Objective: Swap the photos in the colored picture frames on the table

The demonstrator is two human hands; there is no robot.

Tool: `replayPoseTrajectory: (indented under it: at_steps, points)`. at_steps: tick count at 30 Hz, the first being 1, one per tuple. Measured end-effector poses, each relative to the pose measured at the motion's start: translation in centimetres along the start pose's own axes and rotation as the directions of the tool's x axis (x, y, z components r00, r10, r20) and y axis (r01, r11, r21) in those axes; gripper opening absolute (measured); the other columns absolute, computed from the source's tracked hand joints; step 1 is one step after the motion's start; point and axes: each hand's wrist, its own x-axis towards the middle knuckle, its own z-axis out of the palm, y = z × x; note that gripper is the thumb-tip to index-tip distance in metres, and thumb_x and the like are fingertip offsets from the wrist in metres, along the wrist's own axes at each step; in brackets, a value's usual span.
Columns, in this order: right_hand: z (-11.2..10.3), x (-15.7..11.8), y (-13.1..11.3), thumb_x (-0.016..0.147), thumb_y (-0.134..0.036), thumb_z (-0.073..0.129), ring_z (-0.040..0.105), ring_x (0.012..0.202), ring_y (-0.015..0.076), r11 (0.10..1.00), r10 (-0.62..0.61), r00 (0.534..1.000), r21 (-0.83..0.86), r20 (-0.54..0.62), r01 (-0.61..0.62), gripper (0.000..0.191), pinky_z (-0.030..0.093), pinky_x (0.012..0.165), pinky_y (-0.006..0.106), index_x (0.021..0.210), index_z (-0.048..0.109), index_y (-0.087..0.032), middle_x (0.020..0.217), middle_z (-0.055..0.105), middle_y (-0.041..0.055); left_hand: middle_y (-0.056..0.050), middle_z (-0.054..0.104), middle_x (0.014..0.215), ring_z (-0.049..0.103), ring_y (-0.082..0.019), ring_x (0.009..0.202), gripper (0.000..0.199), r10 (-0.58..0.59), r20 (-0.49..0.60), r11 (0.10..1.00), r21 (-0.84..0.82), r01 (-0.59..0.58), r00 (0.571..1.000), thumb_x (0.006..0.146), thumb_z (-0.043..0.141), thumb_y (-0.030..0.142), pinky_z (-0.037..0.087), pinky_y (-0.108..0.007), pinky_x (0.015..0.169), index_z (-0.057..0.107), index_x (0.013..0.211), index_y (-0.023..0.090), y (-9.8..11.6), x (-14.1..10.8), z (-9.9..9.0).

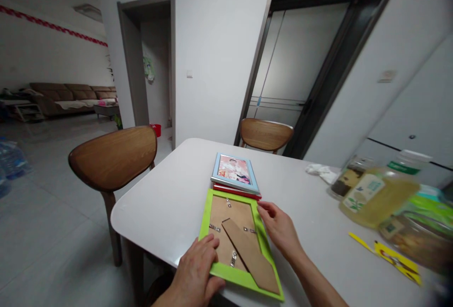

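A green picture frame [231, 275] lies back side up on the table, its brown backing board [221, 210] and stand leg [249, 252] showing. Small metal clips sit along the inner edges of the backing. My left hand [198, 269] is closed around the frame's lower left corner, fingers over the side and thumb at the near edge. At the upper right side, my right hand [279, 226] grips the green edge; its fingertips are partly hidden. Just beyond lies a light blue picture frame [235, 172] with a pink picture, on top of a red frame [237, 191].
On the white table [159, 203], to the right, stand a jar [348, 177], a large bottle of yellow liquid [382, 193] and a container [417, 236]. A yellow item [392, 257] and white tissue [321, 171] lie nearby. Wooden chairs [116, 156] stand at the left and far sides.
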Motion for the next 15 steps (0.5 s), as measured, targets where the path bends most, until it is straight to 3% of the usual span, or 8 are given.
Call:
replayPoseTrajectory:
  at_steps: [2,4,5,7,9,11,13,15]
  points:
    - [-1.4,-2.3,0.8,0.070,-0.045,0.044,0.058,0.077,0.0184,0.938,0.202,0.979,0.294,-0.040,-0.182,0.042,0.046,0.066,0.030,0.098,0.053,-0.015,0.091,0.062,0.0089,-0.013,0.045,0.124,0.036,-0.026,0.117,0.037,0.005,-0.061,0.998,-0.062,-0.009,0.998,0.071,0.055,0.023,0.030,-0.043,0.098,0.046,0.106,0.017,0.3,-0.2,-0.2]
    - [-1.8,-4.8,0.8,0.067,-0.046,0.048,0.059,0.076,0.0194,0.781,0.346,0.936,0.534,0.062,-0.323,0.043,0.047,0.065,0.032,0.097,0.053,-0.016,0.087,0.063,0.0084,-0.012,0.045,0.124,0.037,-0.025,0.117,0.034,-0.005,-0.130,0.985,-0.170,-0.017,0.991,0.073,0.053,0.025,0.032,-0.040,0.097,0.044,0.105,0.019,0.9,-0.3,-0.2]
    - [-1.6,-5.9,0.4,0.066,-0.046,0.050,0.059,0.075,0.0197,0.707,0.350,0.924,0.602,0.157,-0.370,0.041,0.047,0.065,0.032,0.094,0.055,-0.017,0.084,0.064,0.0077,-0.011,0.045,0.124,0.037,-0.024,0.117,0.030,-0.020,-0.156,0.970,-0.242,-0.018,0.987,0.074,0.051,0.027,0.032,-0.039,0.096,0.044,0.102,0.020,1.3,-0.3,0.0]
    - [-0.7,-7.9,-0.8,0.063,-0.045,0.054,0.059,0.076,0.0207,0.603,0.220,0.932,0.711,0.289,-0.362,0.036,0.047,0.065,0.033,0.086,0.058,-0.018,0.083,0.065,0.0071,-0.010,0.045,0.123,0.037,-0.025,0.116,0.021,-0.046,-0.172,0.905,-0.424,-0.032,0.984,0.077,0.048,0.035,0.033,-0.040,0.095,0.044,0.092,0.021,2.4,-0.1,0.7]
    - [0.5,-9.0,-2.2,0.065,-0.048,0.051,0.059,0.074,0.0210,0.487,0.164,0.929,0.792,0.332,-0.369,0.035,0.047,0.064,0.034,0.080,0.058,-0.018,0.080,0.065,0.0070,-0.009,0.045,0.124,0.038,-0.025,0.116,0.025,-0.041,-0.147,0.784,-0.618,-0.059,0.988,0.079,0.043,0.045,0.034,-0.040,0.093,0.042,0.087,0.022,3.7,0.2,1.6]
    - [1.3,-9.4,-3.1,0.066,-0.050,0.048,0.060,0.074,0.0210,0.408,0.195,0.924,0.829,0.330,-0.383,0.035,0.048,0.064,0.035,0.078,0.057,-0.018,0.079,0.064,0.0074,-0.009,0.044,0.125,0.037,-0.025,0.117,0.031,-0.007,-0.114,0.661,-0.746,-0.081,0.993,0.079,0.039,0.052,0.034,-0.040,0.093,0.042,0.088,0.022,5.2,0.8,2.4]
    - [1.2,-9.2,-3.0,0.067,-0.050,0.046,0.060,0.070,0.0200,0.424,0.255,0.936,0.841,0.244,-0.335,0.034,0.048,0.063,0.034,0.078,0.056,-0.019,0.076,0.064,0.0065,-0.010,0.041,0.127,0.033,-0.025,0.119,0.036,0.006,-0.108,0.600,-0.795,-0.090,0.994,0.077,0.041,0.054,0.031,-0.041,0.096,0.041,0.096,0.022,6.6,1.6,2.6]
    - [0.2,-8.6,-1.8,0.069,-0.049,0.043,0.059,0.064,0.0187,0.580,0.230,0.970,0.789,0.079,-0.202,0.034,0.049,0.059,0.033,0.082,0.055,-0.020,0.073,0.063,0.0052,-0.011,0.036,0.130,0.028,-0.026,0.122,0.050,-0.008,-0.128,0.563,-0.820,-0.101,0.992,0.074,0.049,0.051,0.025,-0.042,0.099,0.033,0.112,0.022,8.0,2.8,2.3]
